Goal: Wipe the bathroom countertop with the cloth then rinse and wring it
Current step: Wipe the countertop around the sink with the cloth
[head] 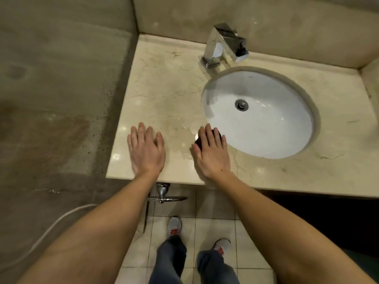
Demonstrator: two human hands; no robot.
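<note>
Left hand point(145, 149): flat on the marble countertop point(164, 89), palm down, fingers straight and slightly spread, near the front edge. It holds nothing.

Right hand point(211, 152): also flat, fingers straight, pressing down on a dark cloth point(216, 133). I see only bits of the cloth, past the fingertips and between thumb and forefinger.

The cloth lies on the counter at the rim of the white oval basin point(266, 130), which sits just beyond and to the right of the right hand.

Wet sheen point(185, 138) on the stone between the two hands.

Drain point(241, 104) is ahead of the right fingertips, in the basin floor. A square chrome faucet point(223, 44) stands farther off, by the back wall.

Below the wrists: tiled floor point(215, 228), a grey shoe point(174, 226), and a chrome valve point(162, 191) under the counter edge.
</note>
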